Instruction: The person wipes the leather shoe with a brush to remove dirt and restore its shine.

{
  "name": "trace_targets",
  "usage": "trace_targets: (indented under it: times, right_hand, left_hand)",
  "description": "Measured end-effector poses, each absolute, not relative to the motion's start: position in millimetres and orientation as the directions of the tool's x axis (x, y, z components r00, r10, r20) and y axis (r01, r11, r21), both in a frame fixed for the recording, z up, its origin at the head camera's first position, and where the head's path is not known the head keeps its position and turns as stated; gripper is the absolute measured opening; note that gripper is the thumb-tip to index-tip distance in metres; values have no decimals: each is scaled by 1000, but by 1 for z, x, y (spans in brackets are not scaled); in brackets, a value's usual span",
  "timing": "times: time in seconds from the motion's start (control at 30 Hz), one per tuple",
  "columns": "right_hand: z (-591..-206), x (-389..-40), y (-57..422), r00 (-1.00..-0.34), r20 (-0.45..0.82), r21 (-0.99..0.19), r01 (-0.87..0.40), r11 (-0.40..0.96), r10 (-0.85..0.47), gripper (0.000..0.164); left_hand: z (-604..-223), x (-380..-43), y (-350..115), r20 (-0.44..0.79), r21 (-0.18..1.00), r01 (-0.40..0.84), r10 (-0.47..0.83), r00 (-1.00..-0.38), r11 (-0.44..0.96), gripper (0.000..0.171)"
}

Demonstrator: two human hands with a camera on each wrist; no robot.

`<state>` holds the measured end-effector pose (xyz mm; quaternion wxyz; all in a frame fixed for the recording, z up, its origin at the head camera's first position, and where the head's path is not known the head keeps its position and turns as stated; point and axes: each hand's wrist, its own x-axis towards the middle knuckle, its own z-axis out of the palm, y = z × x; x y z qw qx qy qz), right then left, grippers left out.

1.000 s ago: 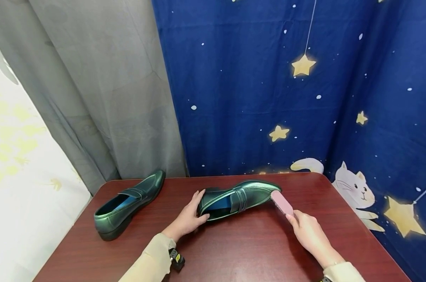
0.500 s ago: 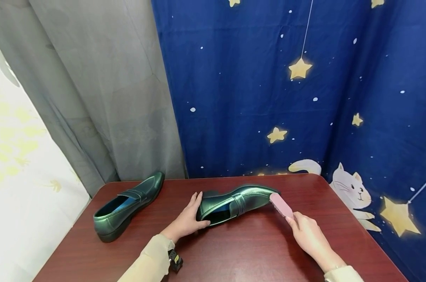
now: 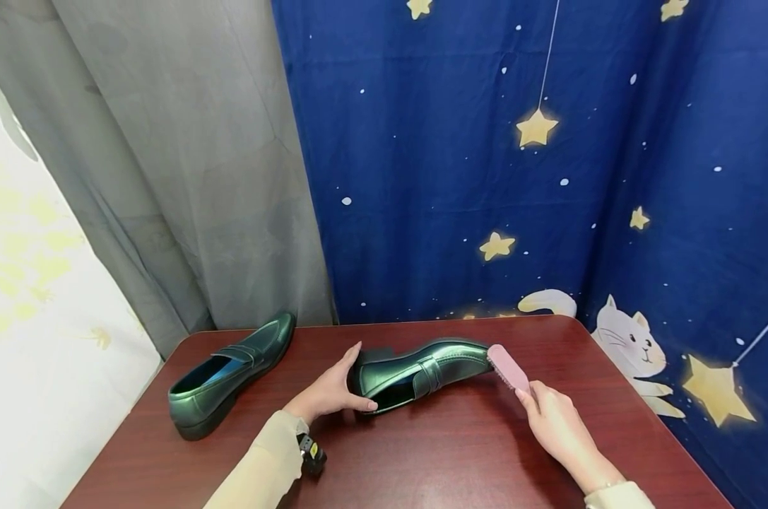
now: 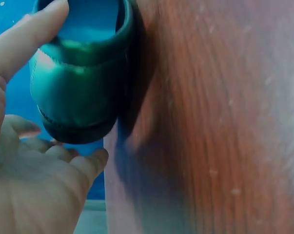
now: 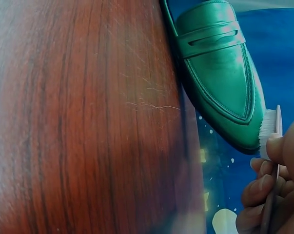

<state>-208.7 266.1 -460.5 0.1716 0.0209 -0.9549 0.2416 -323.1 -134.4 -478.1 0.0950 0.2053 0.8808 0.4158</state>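
A glossy green loafer (image 3: 460, 359) lies on the table, tilted so its opening faces me and its toe points right. My left hand (image 3: 329, 392) holds it at the heel. In the left wrist view the thumb (image 4: 44, 27) hooks over the rim and other fingers (image 4: 90, 163) spread below the sole at the heel. My right hand (image 3: 558, 428) grips a pink brush (image 3: 509, 369) by its handle. White bristles (image 5: 267, 127) meet the toe's edge in the right wrist view.
The matching green loafer (image 3: 227, 382) stands upright at the table's left, toe toward the back. The reddish-brown table (image 3: 434, 452) ends at a grey curtain (image 3: 186, 177) and a blue star-patterned curtain (image 3: 422, 177).
The loafer has rolled toward me and shifted slightly left, with the left hand spreading wider at its heel. The brush stays at the toe with barely any movement.
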Motion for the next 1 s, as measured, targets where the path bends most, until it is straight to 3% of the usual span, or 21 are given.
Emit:
trace_targets:
  times: [0.4,0.83,1.0]
  right_hand:
    - [-463,-208,268,-928,366,-457,-121,881,62,20]
    - [-462,-206,270,-919,382,-469,-103,877,96,22]
    - [-463,-207,270,-920,380,-469,-103,877,95,23]
  left_hand:
    - [-482,-320,-124,150,666,411,428,-892,623,126]
    - [-484,-317,-119,270,619,406,303,-914,672,123]
    - [-481,-315,-118,295,573,462,356,-887,677,122]
